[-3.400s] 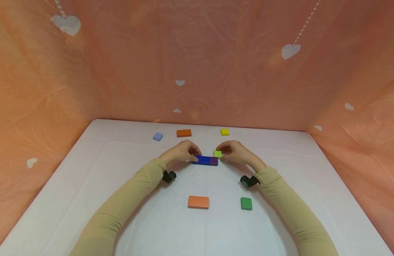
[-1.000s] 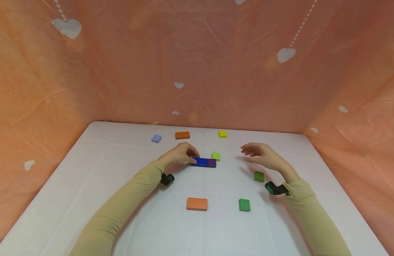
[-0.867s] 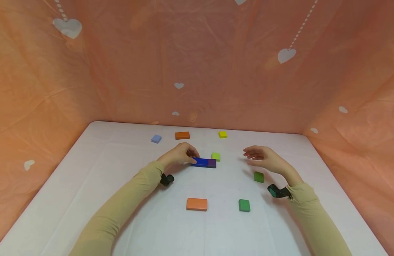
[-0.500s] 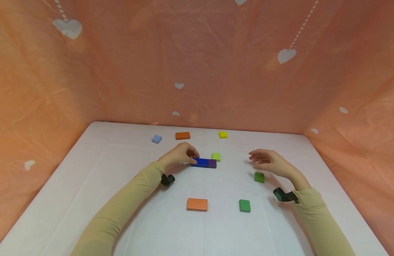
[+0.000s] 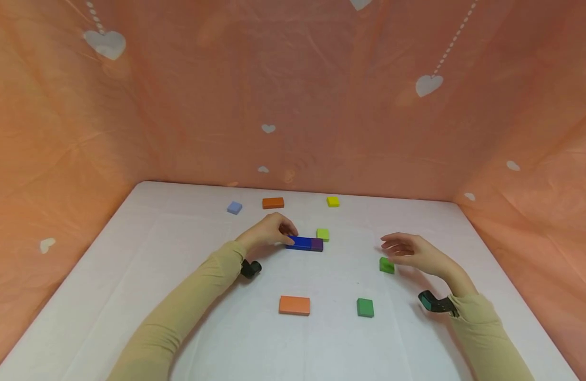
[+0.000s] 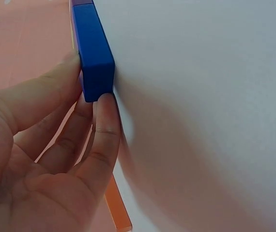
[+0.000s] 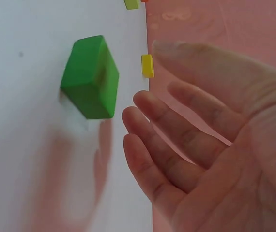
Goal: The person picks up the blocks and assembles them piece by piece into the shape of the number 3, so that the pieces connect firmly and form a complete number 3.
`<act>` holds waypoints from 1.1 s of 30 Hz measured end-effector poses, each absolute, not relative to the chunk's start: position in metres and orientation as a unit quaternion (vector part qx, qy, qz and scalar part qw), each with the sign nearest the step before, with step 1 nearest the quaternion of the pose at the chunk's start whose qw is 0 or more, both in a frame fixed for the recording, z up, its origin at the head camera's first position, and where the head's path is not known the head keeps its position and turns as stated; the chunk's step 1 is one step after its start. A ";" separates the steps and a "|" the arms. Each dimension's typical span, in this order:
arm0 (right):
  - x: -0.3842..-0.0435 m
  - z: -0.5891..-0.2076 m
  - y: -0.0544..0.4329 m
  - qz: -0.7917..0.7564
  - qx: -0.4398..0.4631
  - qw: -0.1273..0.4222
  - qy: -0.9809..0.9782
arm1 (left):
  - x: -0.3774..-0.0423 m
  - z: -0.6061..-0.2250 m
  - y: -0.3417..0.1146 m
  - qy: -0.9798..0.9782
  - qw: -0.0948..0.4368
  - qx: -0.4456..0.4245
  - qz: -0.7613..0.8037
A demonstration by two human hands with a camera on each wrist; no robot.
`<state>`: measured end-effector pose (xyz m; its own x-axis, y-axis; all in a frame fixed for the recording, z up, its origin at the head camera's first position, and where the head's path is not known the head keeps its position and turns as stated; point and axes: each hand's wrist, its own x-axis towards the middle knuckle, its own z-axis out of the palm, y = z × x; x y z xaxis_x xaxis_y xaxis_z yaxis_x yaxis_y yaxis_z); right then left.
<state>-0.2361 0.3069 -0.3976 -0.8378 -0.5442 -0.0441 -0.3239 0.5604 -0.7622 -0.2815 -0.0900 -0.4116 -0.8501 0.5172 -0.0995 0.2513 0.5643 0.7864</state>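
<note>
My left hand point(image 5: 269, 230) pinches the left end of a long blue block point(image 5: 300, 243) lying flat on the table. In the left wrist view the thumb lies along one side of the blue block point(image 6: 95, 53) and a fingertip touches its end. A small purple block point(image 5: 317, 244) sits against its right end, and a lime-green block point(image 5: 323, 235) stands just behind that. Off to the right, my right hand point(image 5: 416, 254) hovers with loosely bent fingers and nothing in them. Nearest to it is a bright green block point(image 7: 90, 77), apart from the fingertips in the right wrist view.
Along the back lie a light blue block point(image 5: 234, 208), a dark orange block point(image 5: 273, 203) and a yellow block point(image 5: 333, 201). Nearer the front are an orange block point(image 5: 295, 305) and a darker green block point(image 5: 365, 307). Orange cloth point(image 5: 293, 95) encloses the white table point(image 5: 202, 328).
My right hand has let go of the lime-green block and moved right, then lower toward the bright green block. The left hand stays on the blue block.
</note>
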 end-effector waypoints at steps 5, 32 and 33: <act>-0.231 -0.402 0.312 -0.390 -0.250 0.134 0.876 | -0.282 -0.411 -0.089 0.871 0.157 0.224 0.409; -0.221 -0.413 0.313 -0.394 -0.243 0.133 0.876 | -0.283 -0.415 -0.091 0.876 0.149 0.216 0.404; -0.221 -0.413 0.313 -0.395 -0.242 0.134 0.876 | -0.283 -0.415 -0.092 0.876 0.148 0.218 0.404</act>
